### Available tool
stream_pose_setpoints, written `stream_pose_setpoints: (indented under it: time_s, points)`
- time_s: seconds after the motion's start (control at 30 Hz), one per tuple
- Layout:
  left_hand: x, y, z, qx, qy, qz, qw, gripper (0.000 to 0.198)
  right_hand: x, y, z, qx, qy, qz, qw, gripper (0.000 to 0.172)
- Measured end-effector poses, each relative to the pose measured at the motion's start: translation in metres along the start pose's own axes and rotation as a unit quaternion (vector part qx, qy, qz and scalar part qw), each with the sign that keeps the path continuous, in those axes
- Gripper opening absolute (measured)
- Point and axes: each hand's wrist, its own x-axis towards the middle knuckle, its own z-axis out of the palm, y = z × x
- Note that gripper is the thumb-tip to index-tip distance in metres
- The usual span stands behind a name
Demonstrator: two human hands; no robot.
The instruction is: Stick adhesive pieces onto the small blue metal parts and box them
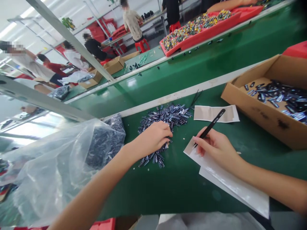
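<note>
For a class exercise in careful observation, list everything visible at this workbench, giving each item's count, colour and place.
pile of small metal parts: one pile, too many to count, dark blue-grey, on the near bench
near bench: one, green, under the hands
cardboard box: one, brown, right side of the bench, holding similar dark parts
plastic bag: one, transparent, left of the left arm, holding dark parts
paper sheets: at least two, white, under the right hand
paper strip: one, white and tan, beyond the tweezers
tweezers: one pair, black, in the right hand
red tray: one, far bench, heaped with multicoloured parts
co-workers: several, beyond the benches
left hand: one, on the pile
right hand: one, above the paper sheets
</note>
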Motion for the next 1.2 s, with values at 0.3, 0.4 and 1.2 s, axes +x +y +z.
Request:
stream_pose_setpoints:
  time_s: [0.3,0.4,1.2]
  points:
    - [0.004,0.002,0.020,0.052,-0.001,-0.041,0.998,0.018,0.000,-0.002,-0.001,-0.044,0.011,0.002,0.999,0.020]
    - [0.004,0.002,0.018,0.023,-0.004,-0.040,0.999,0.016,0.000,-0.001,-0.001,-0.049,0.012,0.002,0.999,0.021]
    - [0.012,0.064,0.070,-0.664,0.109,-0.274,0.688,0.014,0.001,-0.009,0.001,-0.089,0.060,-0.014,0.994,0.018]
